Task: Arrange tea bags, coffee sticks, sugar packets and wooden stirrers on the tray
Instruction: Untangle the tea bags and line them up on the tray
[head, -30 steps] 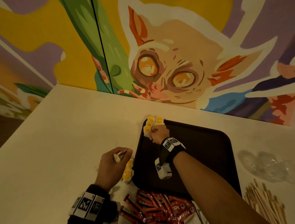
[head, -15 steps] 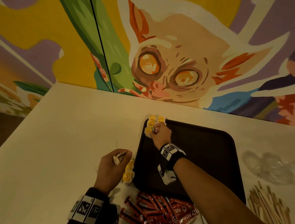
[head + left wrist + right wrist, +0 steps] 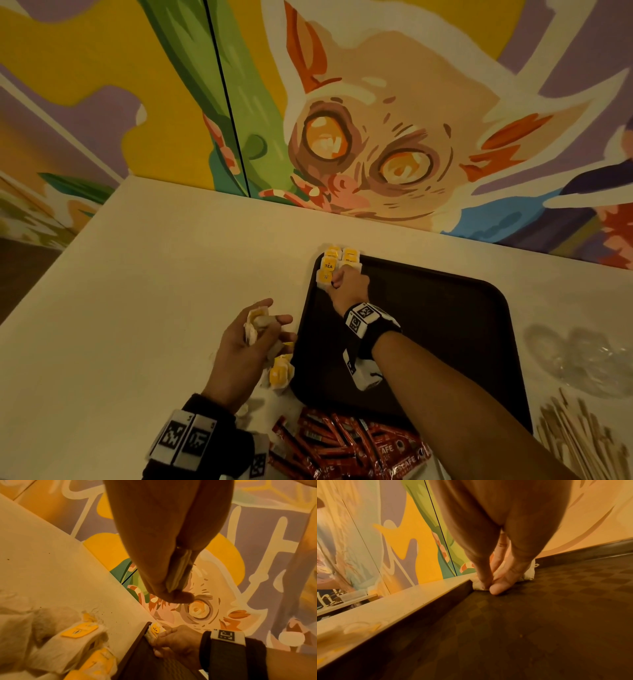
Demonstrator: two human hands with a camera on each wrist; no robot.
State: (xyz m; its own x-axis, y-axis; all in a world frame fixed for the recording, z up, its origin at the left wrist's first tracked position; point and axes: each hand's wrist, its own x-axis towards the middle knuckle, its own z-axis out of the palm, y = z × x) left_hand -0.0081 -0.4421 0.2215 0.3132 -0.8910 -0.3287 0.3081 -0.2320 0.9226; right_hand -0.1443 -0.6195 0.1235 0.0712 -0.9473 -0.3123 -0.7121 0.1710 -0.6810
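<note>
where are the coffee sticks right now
In the head view the coffee sticks lie in a red heap on the table, at the tray's near edge, between the two forearms.

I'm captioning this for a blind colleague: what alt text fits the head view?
A right hand sets tea bags in the far left corner of a dark tray, while the left hand holds more beside it. Red coffee sticks lie nearby.
</note>
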